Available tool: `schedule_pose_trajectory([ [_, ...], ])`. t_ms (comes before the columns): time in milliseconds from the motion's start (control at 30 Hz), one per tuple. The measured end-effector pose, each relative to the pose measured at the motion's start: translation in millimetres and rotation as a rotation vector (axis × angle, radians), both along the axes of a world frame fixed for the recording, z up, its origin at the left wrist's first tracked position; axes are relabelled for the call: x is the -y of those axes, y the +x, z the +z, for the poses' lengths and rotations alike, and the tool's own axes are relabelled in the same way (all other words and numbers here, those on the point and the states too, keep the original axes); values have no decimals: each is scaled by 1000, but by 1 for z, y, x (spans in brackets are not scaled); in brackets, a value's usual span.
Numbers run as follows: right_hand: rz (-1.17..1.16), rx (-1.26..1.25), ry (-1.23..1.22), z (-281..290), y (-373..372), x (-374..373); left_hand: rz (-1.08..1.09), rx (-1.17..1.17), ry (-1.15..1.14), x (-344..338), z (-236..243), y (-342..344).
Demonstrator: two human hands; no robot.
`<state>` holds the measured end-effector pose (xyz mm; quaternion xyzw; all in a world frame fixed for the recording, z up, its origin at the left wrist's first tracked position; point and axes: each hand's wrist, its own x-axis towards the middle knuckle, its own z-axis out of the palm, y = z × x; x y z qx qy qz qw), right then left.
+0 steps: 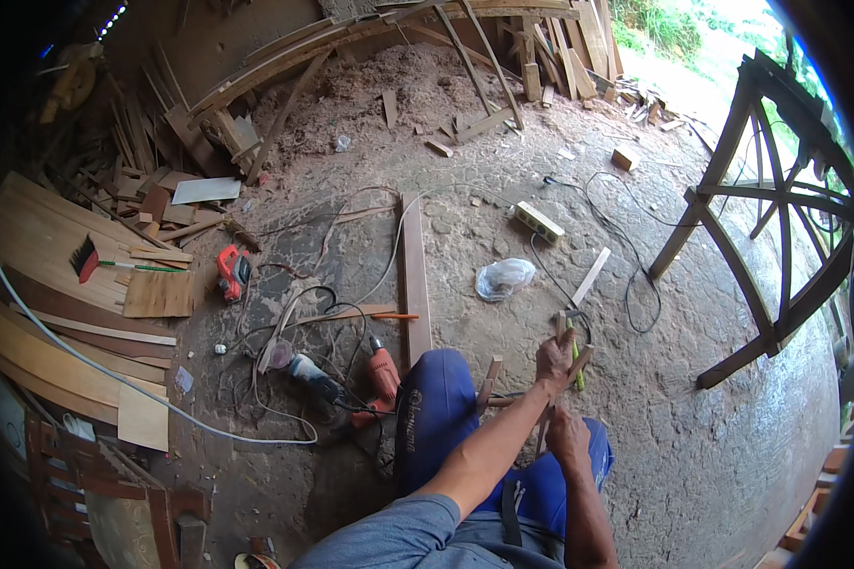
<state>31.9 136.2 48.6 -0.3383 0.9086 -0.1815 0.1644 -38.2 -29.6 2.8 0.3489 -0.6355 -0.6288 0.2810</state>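
My left hand point(555, 360) is closed on the upper part of a narrow wooden piece point(583, 360) between my knees, beside a slim lime-green tool point(578, 379). My right hand point(566, 434) is closed lower down, just below that piece, around something thin that I cannot make out clearly. A short upright wooden piece point(491, 379) stands by my left knee. Beyond my left hand a pale wooden strip point(590, 277) lies on the concrete floor. An orange drill point(382, 375) and a dark power tool point(318, 384) lie to the left of my knee.
A long board point(415, 275), red planer point(232, 275), plastic bag point(505, 279), power strip point(539, 220) and tangled cords surround me. Stacked boards point(85, 341) and a broom head point(85, 256) are at left. A dark wooden frame point(769, 313) stands right. Scrap wood and shavings point(351, 104) lie behind.
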Motion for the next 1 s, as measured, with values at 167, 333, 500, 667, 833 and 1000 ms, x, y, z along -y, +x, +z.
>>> schedule_pose_trajectory([
  [167, -69, 39, 212, -7, 3, -4, -22, 8, 5, 3, -8, 0],
  [333, 40, -78, -135, 8, 1, 2, -36, -90, 130, 6, -15, -1],
  [500, -36, 83, 294, 24, 10, -12, -25, -2, 17, 6, 0, -1],
  [667, 10, 19, -88, 17, 5, 0, -69, -85, 103, -1, 18, 10],
  [833, -34, 84, 244, 8, 12, -15, -32, 31, 25, 8, 18, 8],
  [1000, 4, 65, 63, 9, 19, -39, -87, -10, 132, 7, 10, 3],
])
